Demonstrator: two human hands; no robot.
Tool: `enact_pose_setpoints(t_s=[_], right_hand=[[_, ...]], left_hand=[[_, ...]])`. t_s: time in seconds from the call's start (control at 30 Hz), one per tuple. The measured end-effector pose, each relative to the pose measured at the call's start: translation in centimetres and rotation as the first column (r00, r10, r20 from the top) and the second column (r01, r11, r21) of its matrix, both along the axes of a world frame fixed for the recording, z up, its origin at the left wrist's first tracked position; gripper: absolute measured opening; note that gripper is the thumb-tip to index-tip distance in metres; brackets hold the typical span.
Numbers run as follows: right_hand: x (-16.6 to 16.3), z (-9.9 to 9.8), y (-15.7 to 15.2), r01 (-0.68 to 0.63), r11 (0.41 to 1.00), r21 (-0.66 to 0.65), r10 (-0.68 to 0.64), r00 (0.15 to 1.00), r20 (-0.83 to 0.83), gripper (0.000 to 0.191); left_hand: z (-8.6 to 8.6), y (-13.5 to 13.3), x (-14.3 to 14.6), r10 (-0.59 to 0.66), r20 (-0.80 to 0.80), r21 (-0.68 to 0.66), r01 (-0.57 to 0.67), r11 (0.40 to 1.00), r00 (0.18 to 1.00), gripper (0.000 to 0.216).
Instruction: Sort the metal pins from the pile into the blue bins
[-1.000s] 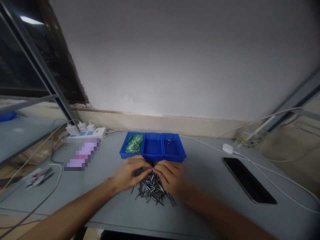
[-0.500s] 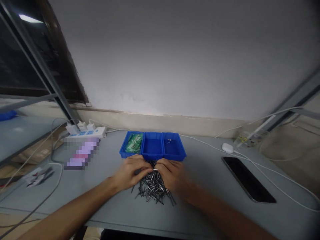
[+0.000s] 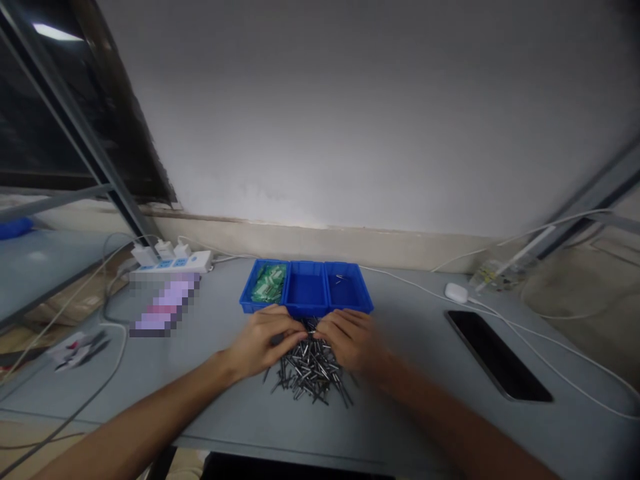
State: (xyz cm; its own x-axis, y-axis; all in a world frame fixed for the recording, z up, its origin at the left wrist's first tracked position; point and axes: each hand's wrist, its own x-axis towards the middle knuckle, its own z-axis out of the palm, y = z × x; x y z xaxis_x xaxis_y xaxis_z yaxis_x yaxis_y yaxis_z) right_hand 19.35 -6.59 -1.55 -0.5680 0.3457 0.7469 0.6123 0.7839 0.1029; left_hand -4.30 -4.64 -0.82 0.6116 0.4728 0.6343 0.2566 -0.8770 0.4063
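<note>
My left hand (image 3: pixel 267 339) and my right hand (image 3: pixel 351 339) face each other over a heap of thin metal rods (image 3: pixel 313 370) on the grey table. Both hands are closed in a pinch. A short shiny metal rod (image 3: pixel 311 332) shows between the fingertips, one end at each hand; the fingers hide most of it. Just beyond the hands stands a blue three-part bin (image 3: pixel 306 311). Its left compartment holds small green-and-white pieces (image 3: pixel 270 283), and a few small metal bits (image 3: pixel 339 278) lie in the right one. The middle compartment shows its bare blue floor.
To the left lie a white power strip (image 3: pixel 183 261) with plugs, a blurred-out purple phone-like object (image 3: pixel 167 303) and a crumpled wrapper (image 3: pixel 77 350). A dark phone (image 3: pixel 497 355), a white earbud case (image 3: pixel 456 293) and cables are on the right. A wall (image 3: pixel 325 133) rises behind the table.
My right hand has shifted slightly up and its fingers have moved a little at the shiny rod. The left hand stays nearly in place. The camera view has shifted slightly.
</note>
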Motion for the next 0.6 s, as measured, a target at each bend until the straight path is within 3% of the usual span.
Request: enact_pose_setpoints(t_s=[0.1,0.27,0.4,0.5,0.6], right_hand=[[0.6,-0.1,0.5,-0.061,0.997,0.045,0.061,0.998,-0.014,0.016],[1.4,0.3,0.7,-0.059,0.99,0.125,0.061,0.998,-0.012,0.019],[2.4,0.9,1.2,-0.015,0.98,0.198,0.045,0.988,-0.148,0.015],[3.4,1.2,2.2,0.228,0.965,0.127,-0.18,0.934,-0.308,0.013],[4.2,1.3,3.3,0.432,0.902,0.01,-0.418,0.879,-0.228,0.027]], left_hand=[[0.0,0.0,0.0,0.039,0.015,-0.029,-0.038,0.999,0.999,0.014],[0.1,0.0,0.1,0.073,0.014,-0.054,-0.072,0.996,0.997,0.017],[-0.1,0.4,-0.2,0.069,-0.152,0.026,-0.066,0.997,0.986,0.021],[-0.2,0.6,-0.5,0.072,-0.357,0.032,-0.064,0.997,0.931,0.024],[-0.1,0.5,-0.5,0.088,-0.458,-0.006,-0.102,0.995,0.885,0.025]])
